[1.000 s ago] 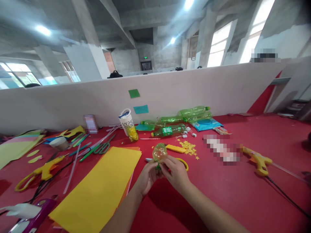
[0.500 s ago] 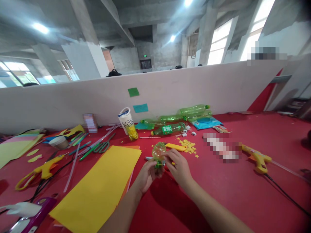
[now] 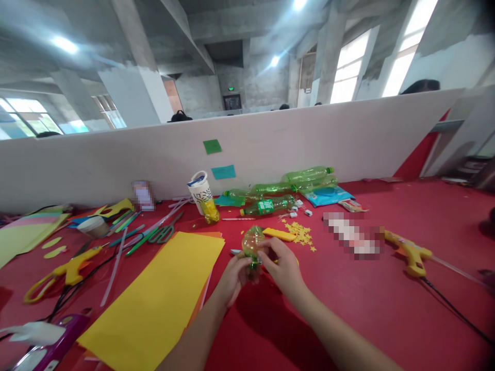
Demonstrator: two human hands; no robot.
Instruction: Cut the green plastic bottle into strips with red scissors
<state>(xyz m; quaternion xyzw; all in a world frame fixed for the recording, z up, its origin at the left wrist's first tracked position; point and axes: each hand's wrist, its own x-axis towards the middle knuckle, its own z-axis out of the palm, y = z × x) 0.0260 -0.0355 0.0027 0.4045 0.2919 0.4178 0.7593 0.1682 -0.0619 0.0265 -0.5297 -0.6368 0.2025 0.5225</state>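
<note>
A small rounded green plastic bottle top [image 3: 252,241] with something orange inside stands neck-down over the red table [image 3: 348,299]. My left hand [image 3: 232,275] is closed round its lower neck end from the left. My right hand [image 3: 284,265] pinches its right side with thumb and fingertips. A big yellow paper sheet [image 3: 158,296] lies just left of my hands. A yellow comb-like piece [image 3: 279,235] and scattered yellow star cutouts [image 3: 299,233] lie just beyond them.
Several green bottles [image 3: 286,188] and a paper cup [image 3: 201,191] lie by the white partition [image 3: 270,139]. Glue guns lie at left [image 3: 73,268] and right [image 3: 410,252], cords trailing. Scissors [image 3: 164,233], sticks and coloured paper [image 3: 27,232] clutter the left side.
My right hand rose from beside the bottle piece's neck to pinch its rounded side. The piece shifted slightly away from me. My left hand kept its hold.
</note>
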